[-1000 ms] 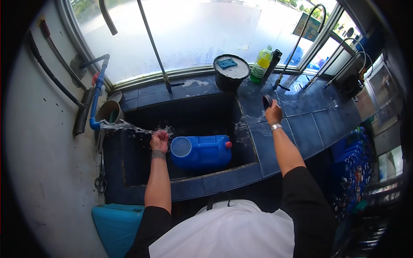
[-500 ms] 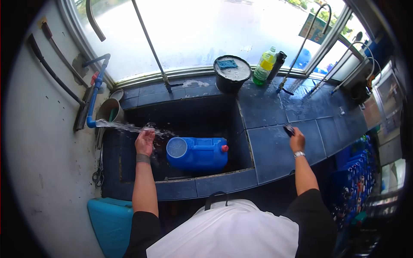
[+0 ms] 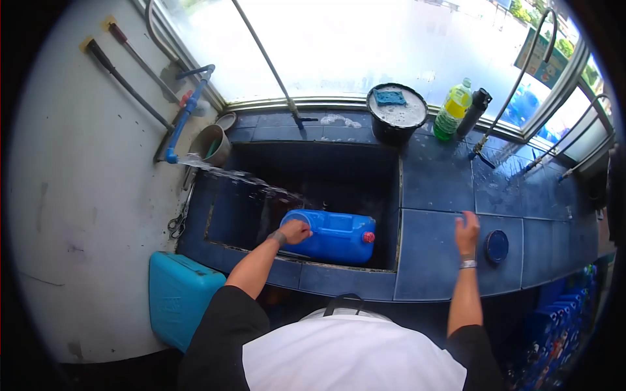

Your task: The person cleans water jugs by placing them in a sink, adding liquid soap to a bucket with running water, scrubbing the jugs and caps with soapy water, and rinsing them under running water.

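A blue plastic water jug (image 3: 336,242) lies in the dark tiled sink, its wide round mouth facing left and a small red cap (image 3: 369,237) on its right end. Over the mouth's rim, my left hand (image 3: 297,231) is closed with its fingers curled against the jug; the fingertips are partly hidden. My right hand (image 3: 467,232) hovers at the counter with fingers apart and nothing in it. Just right of it, a round dark-blue lid (image 3: 497,246) rests on the tiles.
Water (image 3: 244,177) shoots from a blue pipe (image 3: 186,120) across the sink. Behind stand a black bucket of suds (image 3: 394,130) with a blue sponge (image 3: 390,98), a green-yellow bottle (image 3: 452,111) and a dark bottle (image 3: 475,112). A turquoise container (image 3: 179,293) stands at lower left.
My left hand has moved from the water stream down to the jug's mouth. My right hand has let go of the lid, which now lies on the counter. The view has shifted left.
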Tool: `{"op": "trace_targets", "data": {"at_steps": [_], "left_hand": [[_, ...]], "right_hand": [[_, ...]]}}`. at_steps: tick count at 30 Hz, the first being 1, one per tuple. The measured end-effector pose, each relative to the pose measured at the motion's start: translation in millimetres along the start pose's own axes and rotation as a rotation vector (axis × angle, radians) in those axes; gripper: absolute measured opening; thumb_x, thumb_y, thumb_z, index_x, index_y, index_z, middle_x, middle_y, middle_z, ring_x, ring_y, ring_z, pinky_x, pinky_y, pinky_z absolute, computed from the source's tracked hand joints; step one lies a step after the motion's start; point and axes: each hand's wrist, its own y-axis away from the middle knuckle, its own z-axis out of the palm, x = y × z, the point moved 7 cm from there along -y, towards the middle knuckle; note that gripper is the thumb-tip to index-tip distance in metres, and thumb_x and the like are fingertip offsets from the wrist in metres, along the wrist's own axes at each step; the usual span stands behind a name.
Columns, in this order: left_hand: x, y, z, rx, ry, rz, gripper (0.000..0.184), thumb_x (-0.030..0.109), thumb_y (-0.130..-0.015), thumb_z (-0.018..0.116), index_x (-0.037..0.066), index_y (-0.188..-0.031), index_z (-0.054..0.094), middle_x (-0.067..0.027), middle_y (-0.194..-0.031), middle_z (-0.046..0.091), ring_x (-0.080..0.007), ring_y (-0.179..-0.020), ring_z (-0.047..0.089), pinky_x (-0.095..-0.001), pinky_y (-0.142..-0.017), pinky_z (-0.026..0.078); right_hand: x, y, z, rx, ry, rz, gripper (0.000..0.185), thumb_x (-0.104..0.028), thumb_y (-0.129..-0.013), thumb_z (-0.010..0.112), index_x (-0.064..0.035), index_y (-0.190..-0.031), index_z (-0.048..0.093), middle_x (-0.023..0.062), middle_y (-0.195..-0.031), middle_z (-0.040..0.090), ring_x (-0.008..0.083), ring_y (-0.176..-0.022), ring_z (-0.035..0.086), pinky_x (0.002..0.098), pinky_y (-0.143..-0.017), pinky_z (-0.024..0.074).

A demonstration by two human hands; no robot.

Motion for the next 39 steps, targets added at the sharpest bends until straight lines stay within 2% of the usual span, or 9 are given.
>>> {"op": "trace_targets", "data": {"at_steps": [8, 10, 13, 17, 21, 23, 27, 36, 39], "left_hand": [[-13.4, 47.9, -9.7, 0.359, 0.543, -0.103, 0.026, 0.026, -0.086, 0.053, 0.003, -0.082, 0.064, -0.0176, -0.081, 0.064, -0.0325, -0.077, 0.061, -0.0416, -0.067, 0.047], [-58.5, 60.2, -29.8, 0.613, 1.167, -0.118, 0.027, 0.026, -0.087, 0.051, 0.002, -0.085, 0.063, -0.0145, -0.088, 0.066, -0.0294, -0.083, 0.063, -0.0423, -0.07, 0.048], [-81.8, 96.2, -115.4, 0.979, 0.734, -0.178, 0.027, 0.024, -0.09, 0.045, 0.003, -0.092, 0.062, -0.0114, -0.093, 0.065, -0.0256, -0.091, 0.063, -0.0409, -0.076, 0.05], [-153.6, 60.4, -129.5, 0.991, 1.894, 0.027, 0.026, 0.023, -0.091, 0.043, 0.002, -0.099, 0.056, -0.0148, -0.096, 0.063, -0.0303, -0.095, 0.062, -0.0431, -0.083, 0.049], [-118.1, 62.8, -154.1, 0.637, 0.547, -0.31, 0.032, 0.018, -0.085, 0.053, -0.002, -0.11, 0.055, -0.0239, -0.104, 0.06, -0.0358, -0.103, 0.058, -0.0408, -0.09, 0.047], [-68.8, 66.0, -134.7, 0.562, -0.197, 0.281, 0.04, 0.021, -0.084, 0.053, -0.001, -0.117, 0.05, -0.0212, -0.109, 0.058, -0.0358, -0.109, 0.053, -0.0427, -0.098, 0.039], [-79.0, 87.5, -131.1, 0.749, -0.449, -0.153, 0.049, 0.017, -0.082, 0.053, -0.001, -0.126, 0.044, -0.0206, -0.12, 0.053, -0.0319, -0.117, 0.049, -0.0379, -0.103, 0.034], [-110.6, 74.7, -143.0, 0.64, -0.543, 0.2, 0.06, 0.016, -0.076, 0.061, 0.001, -0.131, 0.041, -0.0163, -0.136, 0.043, -0.0323, -0.126, 0.04, -0.0397, -0.104, 0.033], [-179.1, 38.9, -152.5, 0.409, 0.332, -0.021, 0.068, 0.02, -0.073, 0.066, -0.001, -0.132, 0.04, -0.0179, -0.131, 0.048, -0.0347, -0.117, 0.049, -0.0398, -0.097, 0.04]], "right_hand": [[-297.6, 117.3, 186.4, -0.453, -0.103, -0.784, 0.038, -0.027, -0.08, 0.061, -0.0039, -0.111, 0.06, 0.0191, -0.112, 0.06, 0.0341, -0.108, 0.054, 0.0416, -0.097, 0.0394], [-286.5, 109.2, 230.0, -0.923, 0.214, -0.526, 0.044, -0.036, -0.081, 0.06, -0.0035, -0.111, 0.061, 0.0204, -0.116, 0.058, 0.0355, -0.113, 0.052, 0.0594, -0.099, 0.0312], [-310.0, 96.0, 256.9, -1.209, 0.298, -0.343, 0.046, -0.037, -0.081, 0.06, -0.003, -0.112, 0.061, 0.0203, -0.114, 0.06, 0.034, -0.111, 0.054, 0.0568, -0.097, 0.0356], [-464.5, 56.2, 275.7, -0.855, -0.914, -0.028, 0.037, -0.029, -0.087, 0.058, -0.0024, -0.113, 0.06, 0.0161, -0.101, 0.064, 0.0268, -0.091, 0.063, 0.0385, -0.08, 0.0498], [-486.0, 56.6, 389.8, -1.009, -1.371, 0.634, 0.027, -0.023, -0.089, 0.056, -0.0034, -0.107, 0.061, 0.0115, -0.098, 0.064, 0.0231, -0.089, 0.062, 0.0366, -0.079, 0.0493], [-489.7, 70.6, 412.3, -1.033, -1.438, 0.764, 0.024, -0.021, -0.089, 0.055, -0.004, -0.105, 0.061, 0.0101, -0.096, 0.063, 0.0213, -0.088, 0.061, 0.0358, -0.078, 0.0494], [-476.1, 86.6, 402.8, -0.797, -1.62, 0.483, 0.017, -0.016, -0.087, 0.055, -0.0056, -0.099, 0.061, 0.0106, -0.098, 0.063, 0.0224, -0.093, 0.061, 0.0377, -0.078, 0.0502], [-505.1, 88.1, 370.0, -0.789, -1.447, 0.508, 0.027, -0.025, -0.091, 0.047, -0.0057, -0.105, 0.059, 0.0081, -0.105, 0.061, 0.0247, -0.104, 0.056, 0.0386, -0.082, 0.0488], [-527.7, 68.1, 336.4, -0.665, -1.321, 0.596, 0.025, -0.025, -0.09, 0.049, -0.0058, -0.1, 0.06, 0.0076, -0.101, 0.061, 0.0232, -0.099, 0.058, 0.036, -0.076, 0.0501]]}}
